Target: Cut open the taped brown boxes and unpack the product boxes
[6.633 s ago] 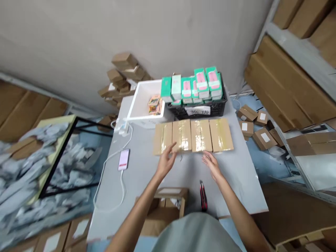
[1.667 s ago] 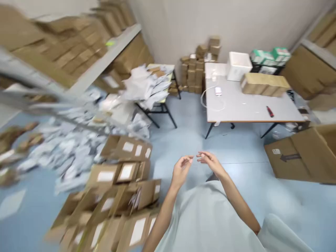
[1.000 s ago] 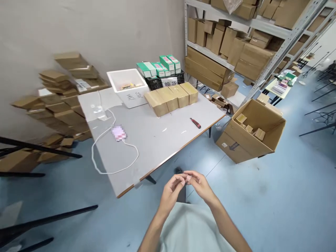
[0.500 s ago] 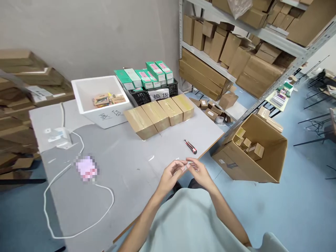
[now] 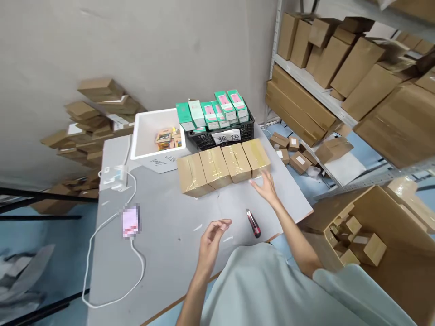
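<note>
Potentially, with the left hand (image 5: 211, 237) half-curled, contents unclear, a one-sided push by the right hand (image 5: 267, 188), spread and gripping nothing near the surface's (image 5: 170, 262) rightmost taped carton (image 5: 255, 156), could skew the row (image 5: 234, 162)

Cartons (image 5: 209, 176): matt cardboard, glossy tape (image 5: 234, 156). Surface (image 5: 163, 253): smooth grey top, wood-look edge. Crate (image 5: 204, 144): black plastic, paper label (image 5: 226, 137). Tub (image 5: 152, 164): smooth, foam-like. Cutter (image 5: 253, 223): shiny metal blade, plastic-looking handle. Shirt (image 5: 268, 280): matt cloth.

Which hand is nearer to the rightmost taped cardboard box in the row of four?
Right. The right hand is at the near end of that taped cardboard box; contact is unclear. The left hand is farther left and well back from it.
</note>
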`<state>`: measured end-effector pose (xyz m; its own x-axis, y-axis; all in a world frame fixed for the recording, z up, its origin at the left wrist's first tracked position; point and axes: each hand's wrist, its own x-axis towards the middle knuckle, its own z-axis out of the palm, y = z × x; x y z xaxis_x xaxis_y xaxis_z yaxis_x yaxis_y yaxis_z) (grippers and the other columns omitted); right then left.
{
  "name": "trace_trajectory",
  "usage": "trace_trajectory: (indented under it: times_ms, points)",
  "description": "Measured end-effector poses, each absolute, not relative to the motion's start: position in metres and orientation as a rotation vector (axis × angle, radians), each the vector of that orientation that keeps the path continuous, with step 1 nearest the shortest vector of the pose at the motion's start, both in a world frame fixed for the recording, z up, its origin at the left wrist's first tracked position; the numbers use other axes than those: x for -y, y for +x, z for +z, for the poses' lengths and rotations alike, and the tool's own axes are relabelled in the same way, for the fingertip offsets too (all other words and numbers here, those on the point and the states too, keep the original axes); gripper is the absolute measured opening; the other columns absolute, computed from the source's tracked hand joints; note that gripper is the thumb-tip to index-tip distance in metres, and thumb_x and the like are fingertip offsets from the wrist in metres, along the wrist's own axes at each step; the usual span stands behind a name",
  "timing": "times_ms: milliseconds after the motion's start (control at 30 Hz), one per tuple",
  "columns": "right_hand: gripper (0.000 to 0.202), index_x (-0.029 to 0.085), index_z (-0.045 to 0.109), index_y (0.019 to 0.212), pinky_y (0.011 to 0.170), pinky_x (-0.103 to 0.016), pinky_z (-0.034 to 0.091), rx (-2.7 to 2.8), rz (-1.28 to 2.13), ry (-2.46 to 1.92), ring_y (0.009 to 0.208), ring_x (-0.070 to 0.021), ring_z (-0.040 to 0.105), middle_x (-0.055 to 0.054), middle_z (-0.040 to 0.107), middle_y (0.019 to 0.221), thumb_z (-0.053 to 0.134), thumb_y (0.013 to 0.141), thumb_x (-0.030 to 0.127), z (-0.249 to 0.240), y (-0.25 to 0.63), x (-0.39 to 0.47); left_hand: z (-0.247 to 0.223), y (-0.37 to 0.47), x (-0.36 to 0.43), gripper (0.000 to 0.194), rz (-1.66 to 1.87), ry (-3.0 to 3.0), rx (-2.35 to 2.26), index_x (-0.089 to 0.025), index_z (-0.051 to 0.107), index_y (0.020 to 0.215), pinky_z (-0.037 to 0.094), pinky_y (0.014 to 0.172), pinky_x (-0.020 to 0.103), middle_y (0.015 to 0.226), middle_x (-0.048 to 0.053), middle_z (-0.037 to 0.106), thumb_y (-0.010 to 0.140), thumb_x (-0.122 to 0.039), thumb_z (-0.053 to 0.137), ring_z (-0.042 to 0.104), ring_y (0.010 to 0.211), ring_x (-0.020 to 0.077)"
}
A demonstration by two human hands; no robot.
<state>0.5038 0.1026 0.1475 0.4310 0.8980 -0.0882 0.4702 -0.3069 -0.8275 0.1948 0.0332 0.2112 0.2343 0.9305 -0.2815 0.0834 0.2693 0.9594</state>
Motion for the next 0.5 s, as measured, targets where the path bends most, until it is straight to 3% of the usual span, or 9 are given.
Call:
trace_trajectory:
  times_ms: [133,233,367,500]
  points:
    - [0.122,0.012,0.038,0.185,0.149,-0.065,0.007,1.283,0.736,-2.159,0.186,-0.0446,0.002,-0.029,0.014,0.198,0.076,0.096,0.086,0.121,0.55,-0.193,0.229,0.252,-0.045,0.055,0.847,1.116,-1.156,-0.026,0.074,0.089,0.065,0.119,0.056,0.12,0.014,0.086,0.097,-0.08,0.08,0.08,0.124,0.0357]
    - [0.129,0.011,0.026,0.189,0.146,-0.072,0.003,1.376,0.765,-2.302,0.186,-0.0466,-0.009,-0.03,-0.001,0.199,0.075,0.096,0.086,0.088,0.567,-0.221,0.239,0.281,-0.047,0.056,0.875,1.093,-1.156,-0.026,0.072,0.087,0.064,0.12,0.056,0.121,0.014,0.086,0.099,-0.08,0.079,0.08,0.125,0.0354]
    - [0.121,0.017,0.019,0.192,0.143,-0.076,0.01,1.341,0.743,-2.362,0.185,-0.047,-0.009,-0.027,-0.011,0.199,0.071,0.101,0.079,0.057,0.585,-0.228,0.237,0.288,-0.04,0.056,0.868,1.059,-1.233,-0.026,0.071,0.087,0.065,0.118,0.056,0.121,0.014,0.086,0.099,-0.079,0.077,0.08,0.124,0.0364]
    - [0.124,0.022,0.024,0.191,0.143,-0.073,0.02,1.098,0.843,-2.356,0.184,-0.0484,0.002,-0.026,-0.004,0.199,0.082,0.092,0.071,0.056,0.618,-0.239,0.224,0.28,-0.031,0.046,0.879,1.011,-1.3,-0.026,0.074,0.093,0.065,0.116,0.054,0.122,0.014,0.086,0.098,-0.071,0.083,0.08,0.125,0.0359]
